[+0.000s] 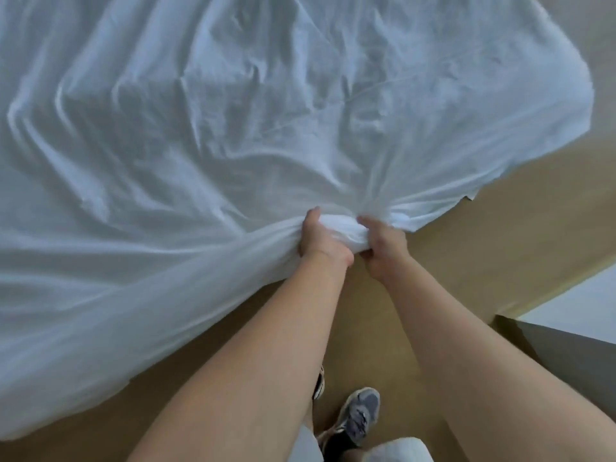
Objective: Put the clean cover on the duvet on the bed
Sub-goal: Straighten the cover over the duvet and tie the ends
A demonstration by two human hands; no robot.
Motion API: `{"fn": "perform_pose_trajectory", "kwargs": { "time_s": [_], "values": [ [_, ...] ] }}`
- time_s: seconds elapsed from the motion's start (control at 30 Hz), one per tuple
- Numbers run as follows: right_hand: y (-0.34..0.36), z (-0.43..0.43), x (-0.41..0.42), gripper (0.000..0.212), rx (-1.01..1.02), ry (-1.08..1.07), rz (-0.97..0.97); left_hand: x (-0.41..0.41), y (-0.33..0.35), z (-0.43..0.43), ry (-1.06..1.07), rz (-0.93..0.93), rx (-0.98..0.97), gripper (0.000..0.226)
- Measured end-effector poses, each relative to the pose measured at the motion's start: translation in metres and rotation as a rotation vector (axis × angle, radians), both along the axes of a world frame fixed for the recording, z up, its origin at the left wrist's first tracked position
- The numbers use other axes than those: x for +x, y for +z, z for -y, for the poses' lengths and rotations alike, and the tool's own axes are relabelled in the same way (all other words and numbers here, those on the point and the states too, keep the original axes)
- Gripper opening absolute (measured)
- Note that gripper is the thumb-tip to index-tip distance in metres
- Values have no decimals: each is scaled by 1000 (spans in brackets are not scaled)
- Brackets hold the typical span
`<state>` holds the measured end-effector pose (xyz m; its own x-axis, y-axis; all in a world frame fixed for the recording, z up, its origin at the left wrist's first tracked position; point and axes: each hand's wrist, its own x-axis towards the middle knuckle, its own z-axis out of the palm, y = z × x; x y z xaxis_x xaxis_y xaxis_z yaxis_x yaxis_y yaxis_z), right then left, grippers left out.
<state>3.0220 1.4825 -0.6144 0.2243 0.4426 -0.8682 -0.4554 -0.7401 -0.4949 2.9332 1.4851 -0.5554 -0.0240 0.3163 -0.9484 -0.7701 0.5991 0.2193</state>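
Note:
A large white duvet cover (pixel 233 128) fills most of the view, spread out and wrinkled, billowing over the bed. Its near edge is gathered into a thick bunch (pixel 340 233) in the lower middle. My left hand (pixel 320 238) grips the left side of that bunch, fingers curled round the cloth. My right hand (pixel 383 248) grips its right side, thumb on top. Both arms reach forward from the bottom of the view. The duvet itself and the bed surface are hidden under the cover.
Tan wooden floor (pixel 466 235) lies below and to the right of the cover. My grey shoes (pixel 358 415) stand on it at the bottom. A white-topped piece of furniture with a grey side (pixel 566 355) sits at the right edge.

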Motion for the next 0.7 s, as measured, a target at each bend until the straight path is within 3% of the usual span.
{"fn": "perform_pose_trajectory", "kwargs": {
  "time_s": [0.07,0.17,0.27,0.33,0.43,0.53,0.63,0.7],
  "values": [
    [2,4,18,43,121,3,-166,4,-4,-9,6,-70,-24,23],
    [12,-32,50,47,283,-135,-303,-21,-4,-44,58,-209,-74,27],
    [29,-77,85,56,254,-153,-130,-53,12,-85,26,-251,-7,18],
    [42,-92,93,48,233,24,-78,-64,16,-94,38,-247,15,23],
    [56,-95,100,19,216,265,-27,-65,11,-82,-11,-217,58,34],
    [55,-104,110,21,217,368,65,-70,1,-74,-36,-197,175,36],
    [60,-129,112,14,408,428,210,-80,-1,-88,1,-257,201,41],
    [61,-145,112,28,536,443,261,-86,1,-102,-54,-306,207,47]
  ]
}}
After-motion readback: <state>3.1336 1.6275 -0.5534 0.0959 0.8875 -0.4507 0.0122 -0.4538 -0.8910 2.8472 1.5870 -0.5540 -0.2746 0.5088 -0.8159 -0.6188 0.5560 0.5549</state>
